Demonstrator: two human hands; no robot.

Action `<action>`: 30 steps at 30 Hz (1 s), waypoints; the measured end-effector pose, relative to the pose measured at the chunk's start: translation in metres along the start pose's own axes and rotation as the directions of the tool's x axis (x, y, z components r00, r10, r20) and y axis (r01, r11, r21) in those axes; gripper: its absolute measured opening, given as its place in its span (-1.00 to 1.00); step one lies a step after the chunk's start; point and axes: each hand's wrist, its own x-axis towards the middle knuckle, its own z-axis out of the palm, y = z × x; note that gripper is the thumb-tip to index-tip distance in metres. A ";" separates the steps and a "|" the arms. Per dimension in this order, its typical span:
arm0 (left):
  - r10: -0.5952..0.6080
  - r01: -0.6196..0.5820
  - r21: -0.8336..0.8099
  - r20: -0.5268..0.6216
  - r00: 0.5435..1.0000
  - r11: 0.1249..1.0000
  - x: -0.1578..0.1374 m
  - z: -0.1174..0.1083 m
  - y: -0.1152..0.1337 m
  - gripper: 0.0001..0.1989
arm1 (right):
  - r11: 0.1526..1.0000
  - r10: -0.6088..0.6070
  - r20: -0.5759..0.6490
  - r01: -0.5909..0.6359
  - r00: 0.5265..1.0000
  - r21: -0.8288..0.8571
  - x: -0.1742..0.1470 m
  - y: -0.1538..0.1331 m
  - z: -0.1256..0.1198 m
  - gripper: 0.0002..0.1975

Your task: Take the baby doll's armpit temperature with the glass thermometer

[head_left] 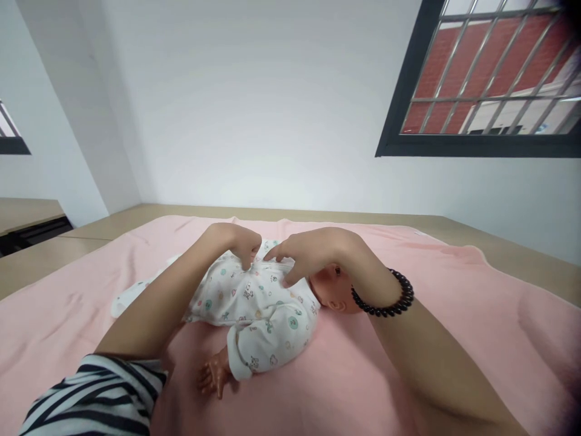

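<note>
Indoors, on a pink blanket (476, 339) spread over a wooden table (508, 248), a person works with both bare hands at the front of a baby doll (258, 309). At far left, a dark-framed window edge (11, 142) shows beside a second tabletop (22, 212). A black-and-white striped sleeve (91, 393) covers the person's left upper arm at the bottom of the view, and the forearm runs up across the doll's lower body. The doll lies on its back, legs toward the left and head toward the right, dressed in a white printed romper (267, 327); one small bare doll hand (213, 375) rests on the blanket just below the sleeve cuff. The left hand (236, 242) is curled, its fingertips pinching the romper fabric at the chest. Just beside it, almost touching, the right hand (313, 251) arches over the chest with fingers bent down, thumb and fingertips narrowly closed on the same garment front. The doll's head (333, 287) is partly hidden behind that wrist, which wears a black beaded bracelet (385, 300). At upper right, a barred window (490, 79) in a white wall looks onto a red brick building.
</note>
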 end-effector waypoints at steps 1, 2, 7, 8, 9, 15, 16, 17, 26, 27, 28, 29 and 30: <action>-0.015 0.015 0.030 0.001 1.000 0.999 -0.001 0.000 0.005 -0.71 | 1.000 -0.002 -0.001 0.002 1.000 -0.002 0.000 0.000 0.000 -0.25; -0.024 0.024 0.061 0.001 1.000 0.998 -0.002 0.000 0.010 -0.72 | 1.000 -0.001 -0.002 0.001 1.000 -0.006 0.000 0.000 0.000 -0.23; -0.033 0.043 0.211 -0.054 0.998 0.977 -0.003 0.003 0.031 -0.73 | 1.000 0.004 -0.008 -0.004 1.000 -0.025 0.000 -0.001 0.000 -0.23; -0.018 0.033 0.235 -0.066 0.998 0.972 -0.001 0.004 0.032 -0.71 | 1.000 0.004 -0.007 -0.004 1.000 -0.028 -0.001 -0.001 0.000 -0.24; 0.000 0.018 0.252 -0.069 0.998 0.968 0.000 0.004 0.031 -0.70 | 0.999 0.007 -0.006 -0.008 1.000 -0.034 -0.001 -0.002 0.000 -0.25; 0.036 -0.032 0.145 -0.026 0.999 0.989 0.004 0.005 0.014 -0.72 | 1.000 0.003 -0.006 -0.003 1.000 -0.011 0.000 -0.002 0.000 -0.28; 0.033 -0.031 0.110 -0.015 0.999 0.993 0.004 0.005 0.011 -0.70 | 1.000 0.001 -0.008 -0.001 1.000 -0.006 0.000 -0.002 0.000 -0.27; 0.028 -0.028 0.077 0.000 1.000 0.997 0.005 0.004 0.008 -0.68 | 1.000 0.002 -0.010 -0.002 1.000 -0.004 0.000 -0.001 0.000 -0.26; 0.004 -0.002 -0.029 0.059 0.998 1.000 0.004 0.003 0.004 -0.74 | 1.000 0.010 -0.008 -0.010 1.000 -0.001 0.000 0.000 0.001 -0.25; 0.002 -0.001 -0.027 0.054 0.999 1.000 0.004 0.003 0.004 -0.74 | 1.000 0.006 -0.011 -0.006 1.000 0.000 0.001 0.000 0.001 -0.24; -0.001 0.002 -0.024 0.043 0.999 1.000 0.003 0.003 0.004 -0.73 | 1.000 0.004 -0.013 -0.004 1.000 -0.003 0.001 0.000 0.001 -0.24; -0.007 0.007 -0.019 0.031 1.000 1.000 0.002 0.003 0.005 -0.72 | 1.000 0.005 -0.012 -0.005 1.000 -0.006 0.001 0.000 0.001 -0.23; -0.014 0.014 -0.011 0.018 1.000 1.000 0.001 0.002 0.006 -0.70 | 1.000 0.011 -0.011 -0.011 1.000 -0.011 0.001 0.000 0.001 -0.23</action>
